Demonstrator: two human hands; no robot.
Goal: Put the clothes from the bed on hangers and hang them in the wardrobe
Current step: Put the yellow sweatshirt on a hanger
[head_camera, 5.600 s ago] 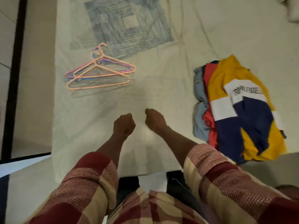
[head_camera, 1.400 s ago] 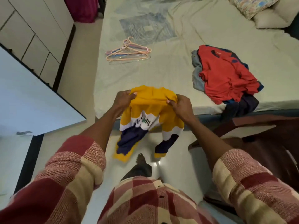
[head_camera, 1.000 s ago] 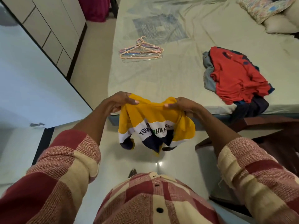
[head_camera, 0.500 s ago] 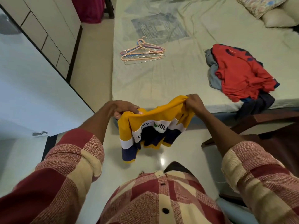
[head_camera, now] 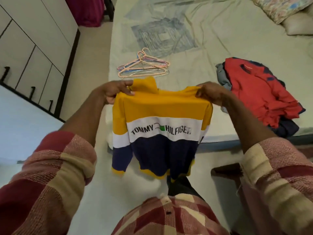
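Two hands up: left hand (head_camera: 116, 91) and right hand (head_camera: 210, 93) each pinch a shoulder of one yellow shirt (head_camera: 160, 126), held near. One hanger bundle (head_camera: 144, 66) far left on the bed (head_camera: 194, 70), one clothes pile (head_camera: 259, 92) right.

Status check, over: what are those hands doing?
Left hand, right hand gripping yellow shirt by shoulders. Hangers untouched on bed. Nothing obstructing.

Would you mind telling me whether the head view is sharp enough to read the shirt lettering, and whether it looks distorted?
Head view: lettering on the yellow shirt reads clearly; wardrobe lines bow from wide-angle distortion; sleeves at the bottom edge are soft.
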